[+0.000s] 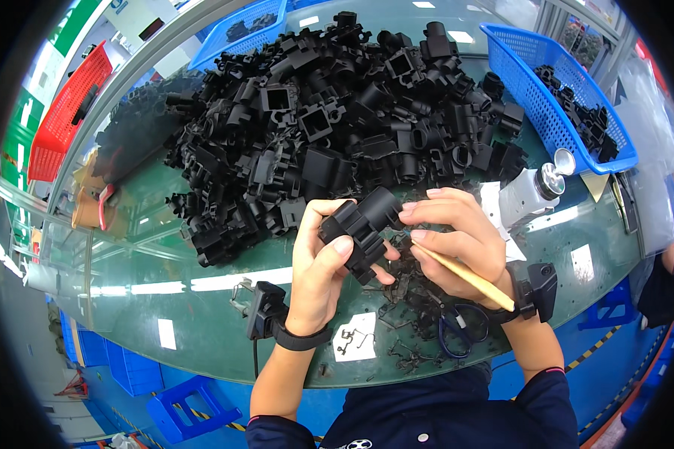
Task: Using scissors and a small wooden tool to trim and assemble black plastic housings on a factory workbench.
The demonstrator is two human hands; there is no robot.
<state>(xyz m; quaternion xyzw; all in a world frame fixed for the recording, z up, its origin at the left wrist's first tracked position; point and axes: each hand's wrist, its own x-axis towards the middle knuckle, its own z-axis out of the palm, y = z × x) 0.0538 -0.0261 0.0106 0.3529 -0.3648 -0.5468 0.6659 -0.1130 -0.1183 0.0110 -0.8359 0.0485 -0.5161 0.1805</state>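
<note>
My left hand [316, 262] grips a black moulded plastic part [361, 228] above the front of the green table, its round tube end turned up and to the right. Close to that end, my right hand [463, 238] is closed on a slim tool with a flat yellow handle [468, 277]. The tool's working tip does not show clearly. Fingertips of the right hand are at the tube's edge; whether they touch it I cannot tell. Thin black plastic scraps [414, 299] lie under the hands, beside dark-handled scissors [460, 333].
A large heap of similar black parts [326, 161] covers the table's back. A blue basket [554, 131] with black pieces stands at the far right, near a pale bottle with a metal top [530, 196]. White paper [354, 346] carries small scraps. A red basket [67, 112] is far left.
</note>
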